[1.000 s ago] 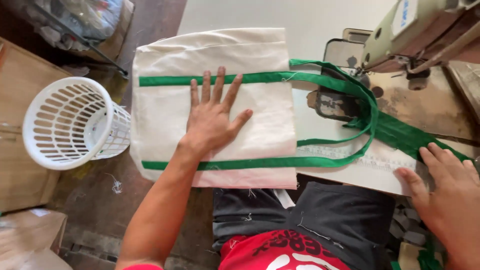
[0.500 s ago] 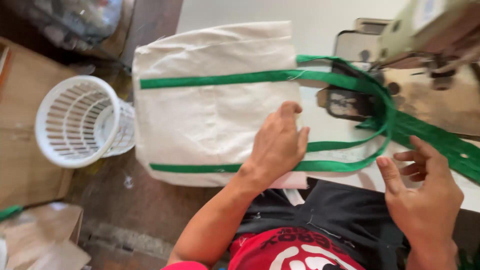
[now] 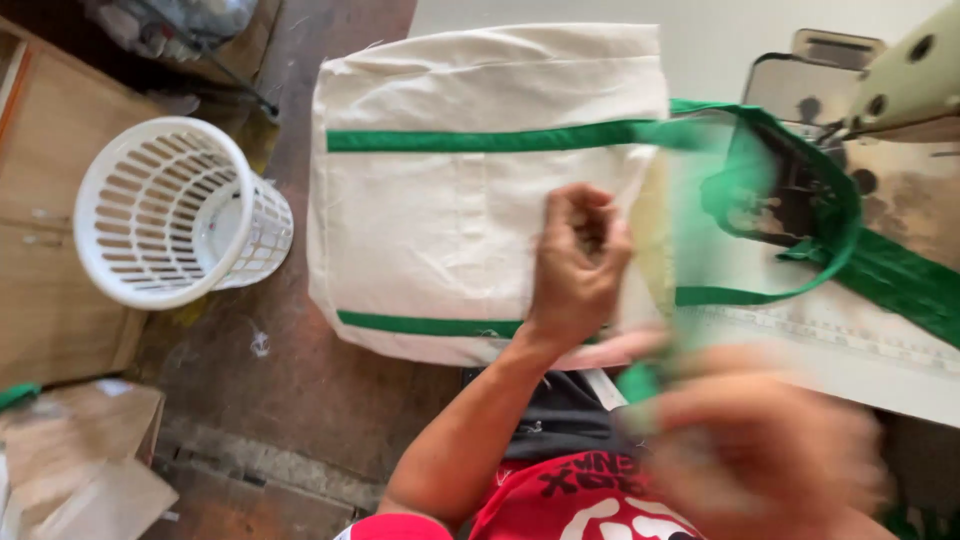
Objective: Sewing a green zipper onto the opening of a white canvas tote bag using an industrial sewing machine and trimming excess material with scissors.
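Note:
A cream cloth bag [image 3: 440,230] with two green bands lies flat on the white table, hanging over its left edge. My left hand [image 3: 578,268] is closed on the bag's right edge, pinching the fabric. Green strap handles [image 3: 820,215] loop off to the right toward a sewing machine [image 3: 900,90]. My right hand [image 3: 765,450] is low at the right and heavily blurred by motion. A bit of green strap shows at its fingertips, but its grip is not readable.
A white slatted plastic basket [image 3: 165,215] stands on the floor left of the table. A wooden cabinet [image 3: 45,250] is beside it, and cardboard [image 3: 80,460] lies at the bottom left. The white table edge [image 3: 850,375] runs along the right.
My left hand went from lying flat on the bag to sliding right and closing on its right edge. My right hand moved left toward my lap, and the strap loops shifted.

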